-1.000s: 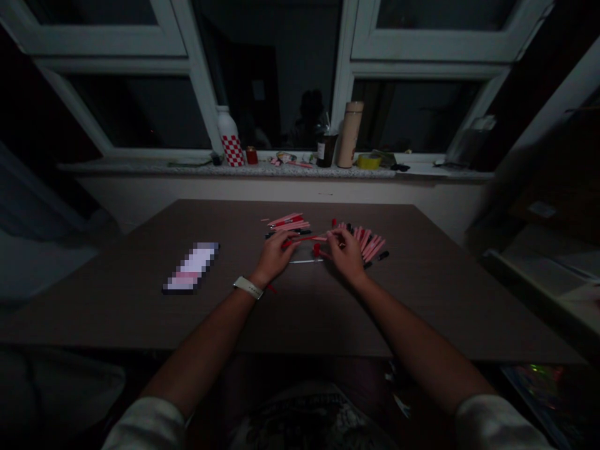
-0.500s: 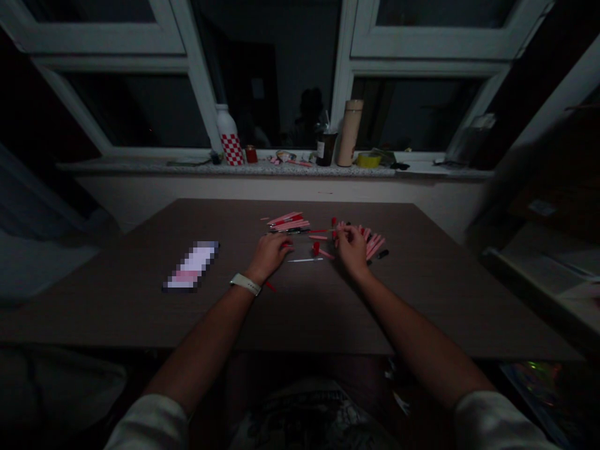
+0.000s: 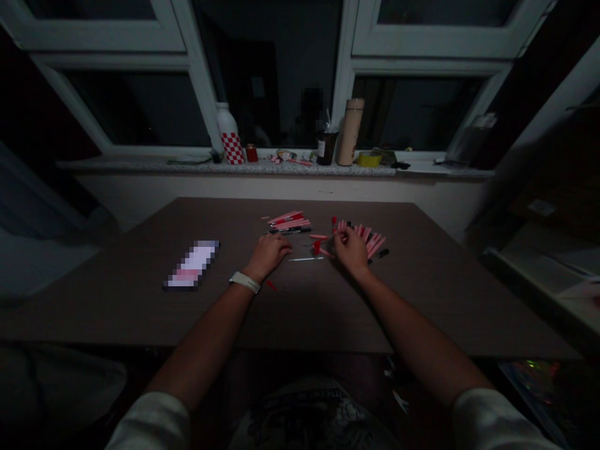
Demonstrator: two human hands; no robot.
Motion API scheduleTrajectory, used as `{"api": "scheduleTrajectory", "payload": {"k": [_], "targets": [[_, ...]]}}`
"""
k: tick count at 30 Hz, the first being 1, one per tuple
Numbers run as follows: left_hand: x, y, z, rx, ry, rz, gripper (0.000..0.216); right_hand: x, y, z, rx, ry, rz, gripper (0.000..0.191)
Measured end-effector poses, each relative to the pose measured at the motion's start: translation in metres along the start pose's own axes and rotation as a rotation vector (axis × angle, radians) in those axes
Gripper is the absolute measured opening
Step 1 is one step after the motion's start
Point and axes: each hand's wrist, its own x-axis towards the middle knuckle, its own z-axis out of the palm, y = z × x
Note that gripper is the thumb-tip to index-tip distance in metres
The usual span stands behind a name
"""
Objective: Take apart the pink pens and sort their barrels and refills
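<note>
On the brown table point(image 3: 140, 300), my left hand point(image 3: 269, 253), with a white watch on its wrist, rests with its fingers curled; whatever is in them is hidden. My right hand point(image 3: 351, 249) pinches a pink pen piece at the left edge of a fanned pile of pink pen barrels point(image 3: 370, 240). A second pile of pink and red pens point(image 3: 288, 221) lies just beyond my left hand. Between my hands lie a thin clear refill point(image 3: 305, 258) and a red cap point(image 3: 316, 247). By my left wrist is a small red piece point(image 3: 270, 285).
A blurred flat rectangle point(image 3: 192, 265) lies on the table to the left. On the windowsill stand a red-checked white bottle point(image 3: 229, 137), a dark jar point(image 3: 326, 147), a tall beige flask point(image 3: 351, 131) and a yellow tape roll point(image 3: 369, 160). Shelving sits at the right.
The long red pen part held between both hands is no longer stretched across. My left hand has drawn back and curled; my right hand has moved up to the pink pile.
</note>
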Motion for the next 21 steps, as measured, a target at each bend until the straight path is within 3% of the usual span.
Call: {"api": "scheduleTrajectory", "payload": {"k": [6, 15, 21], "targets": [[-0.001, 0.001, 0.000, -0.007, -0.006, -0.034, 0.017, 0.004, 0.007, 0.002, 0.020, 0.018, 0.010, 0.023], [-0.003, -0.005, 0.009, 0.046, 0.003, -0.083, 0.014, 0.011, 0.019, 0.010, 0.271, 0.038, 0.180, 0.018], [-0.003, -0.005, 0.014, 0.001, 0.052, -0.067, 0.018, 0.010, 0.022, 0.017, 0.390, 0.041, 0.217, 0.009]]}}
